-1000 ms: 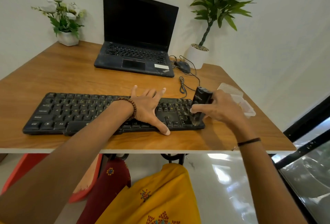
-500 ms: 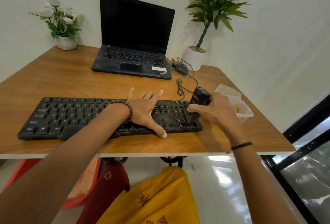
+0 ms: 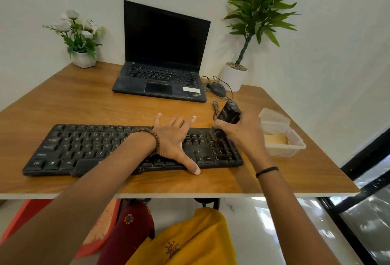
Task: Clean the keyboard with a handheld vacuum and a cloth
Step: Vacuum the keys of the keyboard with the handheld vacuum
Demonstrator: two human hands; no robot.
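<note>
A black keyboard (image 3: 88,148) lies along the front of the wooden desk (image 3: 84,100). My left hand (image 3: 175,138) rests flat on its middle keys, fingers spread and thumb at the front edge. My right hand (image 3: 240,131) grips a small black handheld vacuum (image 3: 229,112), tilted, with its nozzle down on the number pad at the keyboard's right end. A clear plastic box (image 3: 293,148) to the right holds a yellowish cloth (image 3: 275,139).
A black laptop (image 3: 162,74) stands open at the back. A black mouse (image 3: 217,88) and its coiled cable lie beside it. A white flower pot (image 3: 83,59) sits back left, a potted green plant (image 3: 234,77) back right. The desk's right edge is close to the box.
The vacuum's nozzle has slid from the front of the number pad toward its back rows. My left hand stays pressed on the keyboard.
</note>
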